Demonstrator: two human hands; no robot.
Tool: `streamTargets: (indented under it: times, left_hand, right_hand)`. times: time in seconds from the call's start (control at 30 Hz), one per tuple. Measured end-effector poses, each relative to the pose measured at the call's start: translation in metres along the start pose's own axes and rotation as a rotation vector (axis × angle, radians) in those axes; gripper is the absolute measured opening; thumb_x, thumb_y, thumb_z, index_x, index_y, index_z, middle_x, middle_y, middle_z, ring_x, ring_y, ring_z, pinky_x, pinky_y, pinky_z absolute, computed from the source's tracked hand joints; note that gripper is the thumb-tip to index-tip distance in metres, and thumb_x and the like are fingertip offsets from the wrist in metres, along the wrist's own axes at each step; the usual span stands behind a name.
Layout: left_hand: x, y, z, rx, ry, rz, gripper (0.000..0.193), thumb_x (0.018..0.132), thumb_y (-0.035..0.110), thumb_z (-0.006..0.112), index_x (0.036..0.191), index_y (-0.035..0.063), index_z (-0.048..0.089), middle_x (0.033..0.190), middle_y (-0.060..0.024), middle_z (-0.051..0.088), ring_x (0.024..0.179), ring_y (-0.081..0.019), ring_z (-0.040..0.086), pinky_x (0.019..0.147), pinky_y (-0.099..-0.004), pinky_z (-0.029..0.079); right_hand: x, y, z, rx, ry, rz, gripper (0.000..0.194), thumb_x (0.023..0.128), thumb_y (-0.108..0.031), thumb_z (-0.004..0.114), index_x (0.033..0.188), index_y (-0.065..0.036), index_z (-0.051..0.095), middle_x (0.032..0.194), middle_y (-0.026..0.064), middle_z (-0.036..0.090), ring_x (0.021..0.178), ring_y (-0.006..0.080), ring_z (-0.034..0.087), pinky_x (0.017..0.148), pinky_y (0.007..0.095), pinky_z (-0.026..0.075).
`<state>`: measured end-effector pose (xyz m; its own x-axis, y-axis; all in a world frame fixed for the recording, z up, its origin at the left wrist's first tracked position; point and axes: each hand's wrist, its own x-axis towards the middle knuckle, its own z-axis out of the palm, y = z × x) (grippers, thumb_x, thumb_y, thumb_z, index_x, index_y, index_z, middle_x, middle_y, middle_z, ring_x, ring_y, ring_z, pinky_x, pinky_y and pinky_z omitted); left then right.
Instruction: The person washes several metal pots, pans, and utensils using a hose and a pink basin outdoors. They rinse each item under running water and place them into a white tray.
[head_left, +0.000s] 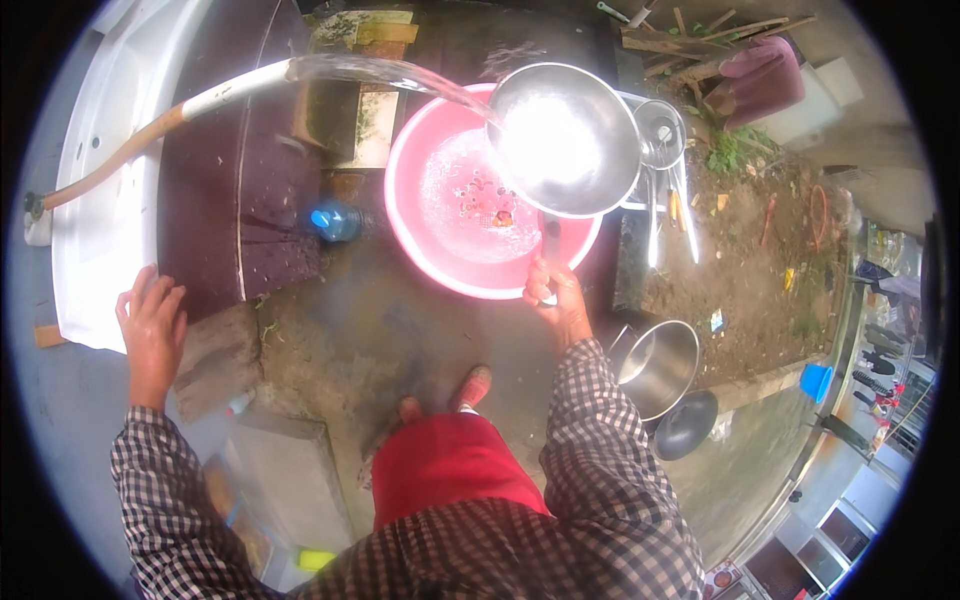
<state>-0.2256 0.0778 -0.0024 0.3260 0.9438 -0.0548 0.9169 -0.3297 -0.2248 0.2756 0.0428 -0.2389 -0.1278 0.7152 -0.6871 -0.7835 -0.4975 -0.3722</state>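
Observation:
My right hand (556, 300) grips the handle of a round, shiny metal pan (611, 161), held over the rim of a pink plastic basin (412, 232). Strong glare hides the middle of the pan. A stream of water (390, 76) arcs from a hose (232, 91) and meets the pan's left edge. Rippling water and a printed pattern show inside the basin. My left hand (152, 322) is at the near edge of a white sink (112, 142), fingers apart, holding nothing. Whether it rests on the edge, I cannot tell.
Metal ladles (656, 195) lie right of the basin. A steel pot (660, 367) and a dark lid or pan (685, 425) are near my right forearm. A blue bottle (337, 223) stands beside the dark cabinet panel (202, 172). Beyond lies a soil patch (750, 300).

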Motion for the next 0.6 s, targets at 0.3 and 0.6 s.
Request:
streamTargets:
  times: [0.3, 0.6]
  left_hand:
    - [0.006, -0.001, 0.004, -0.01, -0.012, 0.021, 0.034, 0.066, -0.003, 0.068, 0.099, 0.0044, 0.063, 0.112, -0.0087, 0.057, 0.125, -0.0289, 0.043, 0.098, -0.0465, 0.03]
    - [0.008, -0.001, 0.001, -0.013, -0.011, 0.027, 0.034, 0.066, -0.003, 0.068, 0.099, 0.0041, 0.063, 0.112, -0.0084, 0.056, 0.124, -0.0291, 0.043, 0.097, -0.0465, 0.03]
  right_hand:
    - [0.03, 0.015, 0.012, 0.159, -0.319, 0.068, 0.02, 0.09, -0.013, 0.052, 0.071, -0.01, 0.047, 0.059, -0.0003, 0.043, 0.047, 0.0113, 0.042, 0.048, 0.0288, 0.036]
    - [0.064, -0.005, 0.013, -0.314, -0.286, -0.258, 0.008, 0.09, -0.011, 0.052, 0.083, -0.009, 0.048, 0.06, -0.003, 0.042, 0.046, 0.0107, 0.039, 0.048, 0.0279, 0.033]
